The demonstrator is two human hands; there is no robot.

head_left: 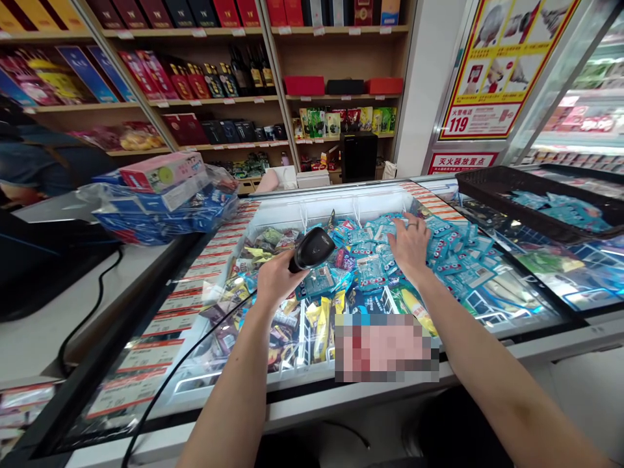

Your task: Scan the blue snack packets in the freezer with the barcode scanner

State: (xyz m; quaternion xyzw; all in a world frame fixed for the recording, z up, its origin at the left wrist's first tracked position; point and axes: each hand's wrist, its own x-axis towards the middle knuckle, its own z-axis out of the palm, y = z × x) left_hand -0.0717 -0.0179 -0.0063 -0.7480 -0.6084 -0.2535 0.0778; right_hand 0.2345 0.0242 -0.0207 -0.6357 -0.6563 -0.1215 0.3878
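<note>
My left hand (273,278) is closed round the handle of a black barcode scanner (312,249), held over the open chest freezer (292,389). A black cable (160,390) runs from the scanner down toward me. My right hand (410,244) lies flat with fingers spread on a heap of light blue ice-cream packets (370,242) piled in the freezer's middle section. A ring shows on one finger. Mixed yellow and dark wrapped ice creams (319,322) fill the compartments below the scanner.
A plastic bag of blue and pink boxes (160,198) rests on the counter at left. A black basket (541,201) with blue packets sits on the freezer's right glass lid. Price labels line the freezer's left rim. Shelves of boxed goods stand behind. A person in blue is at far left.
</note>
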